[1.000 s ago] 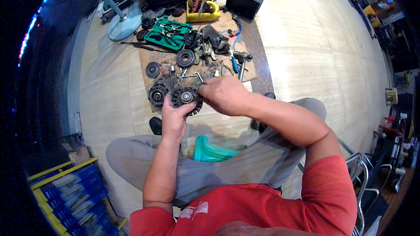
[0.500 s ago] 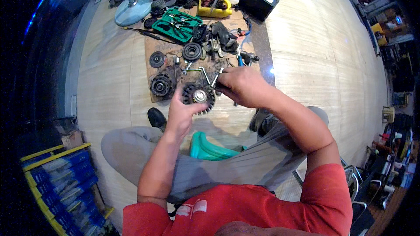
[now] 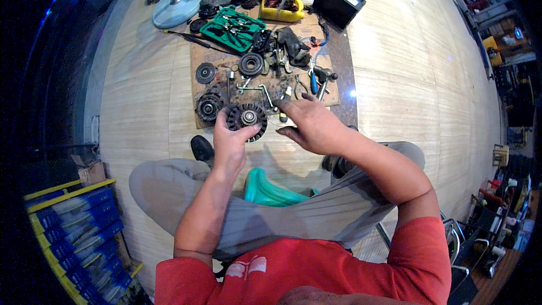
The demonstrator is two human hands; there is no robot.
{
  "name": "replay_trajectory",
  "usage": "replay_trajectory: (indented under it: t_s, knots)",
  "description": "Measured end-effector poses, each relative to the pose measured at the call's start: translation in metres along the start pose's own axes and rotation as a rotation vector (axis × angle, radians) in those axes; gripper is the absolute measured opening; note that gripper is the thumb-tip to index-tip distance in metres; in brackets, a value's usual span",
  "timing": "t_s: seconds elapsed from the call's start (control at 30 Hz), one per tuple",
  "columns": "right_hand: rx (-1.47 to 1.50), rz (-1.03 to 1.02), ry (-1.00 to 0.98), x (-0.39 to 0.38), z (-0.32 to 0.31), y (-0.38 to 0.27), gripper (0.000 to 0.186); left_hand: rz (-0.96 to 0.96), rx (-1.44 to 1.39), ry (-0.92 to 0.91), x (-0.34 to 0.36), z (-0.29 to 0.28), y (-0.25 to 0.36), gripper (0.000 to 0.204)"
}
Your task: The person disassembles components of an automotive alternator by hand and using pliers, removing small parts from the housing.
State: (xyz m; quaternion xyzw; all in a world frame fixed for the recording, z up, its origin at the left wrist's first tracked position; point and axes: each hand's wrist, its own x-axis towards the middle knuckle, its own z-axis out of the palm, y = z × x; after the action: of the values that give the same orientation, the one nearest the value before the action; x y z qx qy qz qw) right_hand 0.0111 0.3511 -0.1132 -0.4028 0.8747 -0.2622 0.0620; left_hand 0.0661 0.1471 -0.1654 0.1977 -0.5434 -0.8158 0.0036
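My left hand (image 3: 231,137) grips a dark round part with a slotted, toothed rim and a shiny metal hub (image 3: 249,117), its thumb across the near edge. To the right my right hand (image 3: 310,124) is open, fingers spread, with nothing in it; its fingertips look blackened. Just beyond those fingertips lies a tool with a yellow and black handle (image 3: 285,105). A bent metal rod (image 3: 261,88) rests on the stained cardboard (image 3: 209,56) between the hands. Another dark round part with a ribbed body (image 3: 209,107) sits left of my left hand.
Farther off are two black pulley-like discs (image 3: 250,64), (image 3: 206,73), a green tool tray (image 3: 232,29), a yellow cut-open container (image 3: 281,8), a black battery (image 3: 339,3) and a hammer (image 3: 324,82). A teal stool (image 3: 271,191) shows between my legs. Blue bins (image 3: 84,231) stand at left.
My right hand has opened and drawn back toward me; the yellow and black tool now shows on the cardboard. My left hand has shifted slightly left, and the toothed part's hub faces up more plainly.
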Motion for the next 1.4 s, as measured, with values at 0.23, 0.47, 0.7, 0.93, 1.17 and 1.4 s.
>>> replay_trajectory:
  t_s: [0.23,0.47,0.7,0.93,1.17,1.4]
  knots:
    - [0.248,0.109,-0.140,0.001,0.020,0.000,0.051,-0.004,0.151,-0.059,-0.005,0.005,-0.001,0.060]
    - [0.215,0.031,-0.155,0.009,0.009,0.013,0.028,0.003,0.100,-0.101,-0.002,0.005,0.000,0.061]
    - [0.206,-0.009,-0.098,0.020,-0.004,0.023,0.018,-0.143,0.003,-0.295,-0.003,0.001,0.005,0.066]
    - [0.175,-0.082,-0.033,0.024,-0.002,0.019,0.015,-0.110,0.120,-0.337,-0.002,-0.005,0.008,0.065]
    - [-0.036,-0.079,0.078,0.015,0.020,-0.008,0.015,-0.035,-0.016,-0.076,-0.003,0.004,0.005,0.062]
    - [0.066,-0.037,-0.018,0.020,-0.003,0.006,0.016,-0.088,0.040,-0.255,0.001,-0.005,0.005,0.064]
